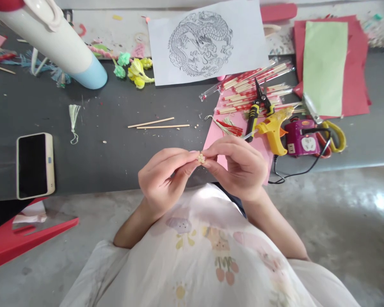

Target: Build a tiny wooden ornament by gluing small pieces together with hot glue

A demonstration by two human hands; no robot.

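My left hand [164, 179] and my right hand [240, 166] meet over the near edge of the dark table [115, 149]. Both pinch a small pale bundle of cut stick ends [201, 158] between their fingertips. The hands hover just above a pink paper sheet [216, 132] on the table. Two loose wooden sticks [158, 124] lie on the table a little beyond the hands. A yellow glue gun [273, 128] rests to the right of my right hand.
A phone [35, 165] lies at the left. A white and blue bottle [57, 42] lies at the back left. A dragon drawing [205, 42], bagged sticks [256, 85], pliers [254, 113], a purple power strip [301, 138], and red and green paper [326, 64] fill the back right. A red stool [19, 238] stands below left.
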